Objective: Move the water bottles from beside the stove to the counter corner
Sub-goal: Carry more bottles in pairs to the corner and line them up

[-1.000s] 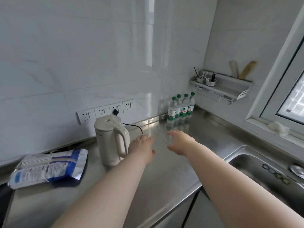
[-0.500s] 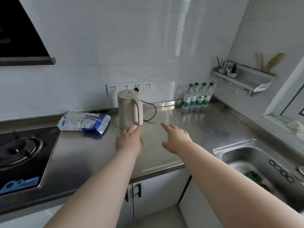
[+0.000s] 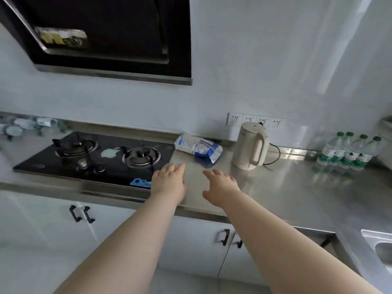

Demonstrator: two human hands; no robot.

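I see four bottles (image 3: 347, 151) standing upright at the back right of the counter (image 3: 286, 187), close to the wall. Green caps point up, so the long axis is vertical. They stand in a tight row, side by side and touching, with green-and-white labels facing me. They are right of the kettle (image 3: 251, 145) and well apart from the stove (image 3: 95, 155).

Both my arms reach straight forward from the bottom of the view. My left hand (image 3: 169, 180) is palm down with fingers straight and close together, holding nothing. It sits at the stove's front right corner. My right hand (image 3: 220, 185) is just beside it over bare steel, palm down, fingers straight and a bit spread, thumb out to the left, also holding nothing. I cannot tell if either palm touches the counter. Both hands are well apart from the bottles.

A blue-and-white bag (image 3: 198, 148) lies flat between stove and kettle. The kettle's cord runs to the sockets (image 3: 255, 119) behind it. A black hood (image 3: 106, 35) hangs over the stove. Something blurred lies at the far left of the counter, and I cannot tell what. The sink (image 3: 379, 245) edge shows at the bottom right.
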